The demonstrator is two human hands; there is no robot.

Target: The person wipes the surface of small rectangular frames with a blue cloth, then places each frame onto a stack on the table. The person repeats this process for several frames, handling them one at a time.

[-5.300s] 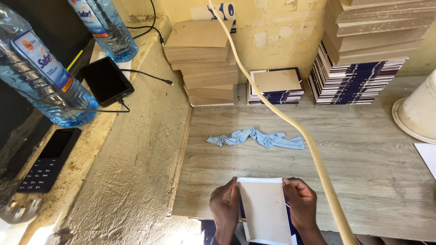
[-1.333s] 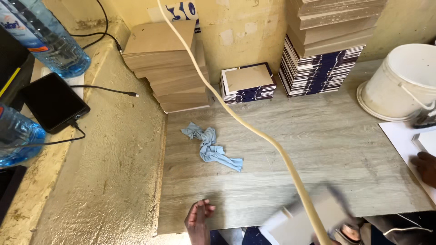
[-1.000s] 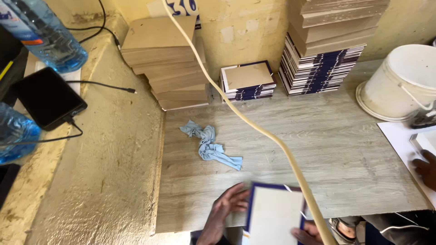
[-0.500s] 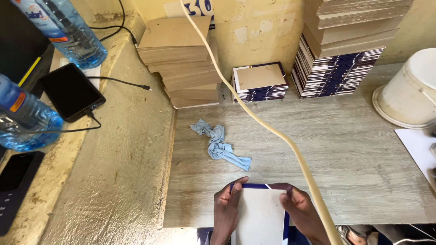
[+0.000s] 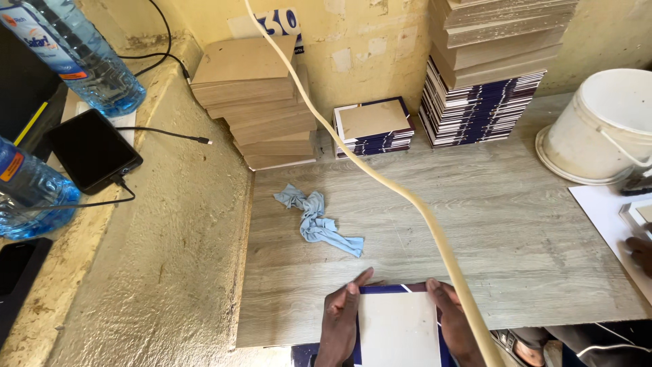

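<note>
Between the left hand and right hand, a white-faced, blue-edged rectangular cover board is now held flat, having been brought back onto the grey wooden table; fingers are pressed along its sides.

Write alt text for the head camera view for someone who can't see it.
Two hands, left hand and right hand, press a white sheet onto a blue-edged book cover at the wooden table edge. A crumpled blue cloth lies beyond, before stacked boards.
</note>
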